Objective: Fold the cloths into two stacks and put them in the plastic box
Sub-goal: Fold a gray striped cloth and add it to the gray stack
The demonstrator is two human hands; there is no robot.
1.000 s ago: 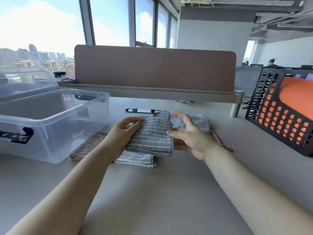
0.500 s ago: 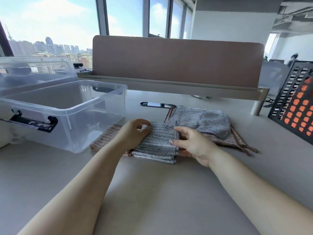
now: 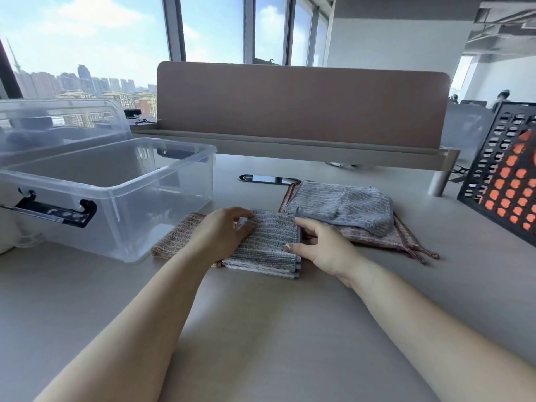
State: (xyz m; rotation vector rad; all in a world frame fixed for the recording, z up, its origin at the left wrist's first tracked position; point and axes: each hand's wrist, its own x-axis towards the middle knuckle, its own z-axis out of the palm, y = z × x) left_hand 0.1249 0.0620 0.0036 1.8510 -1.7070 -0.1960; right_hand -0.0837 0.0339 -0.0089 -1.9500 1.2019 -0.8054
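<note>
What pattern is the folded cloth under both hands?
The folded cloth is grey with fine pale stripes; clearest in the head view.
</note>
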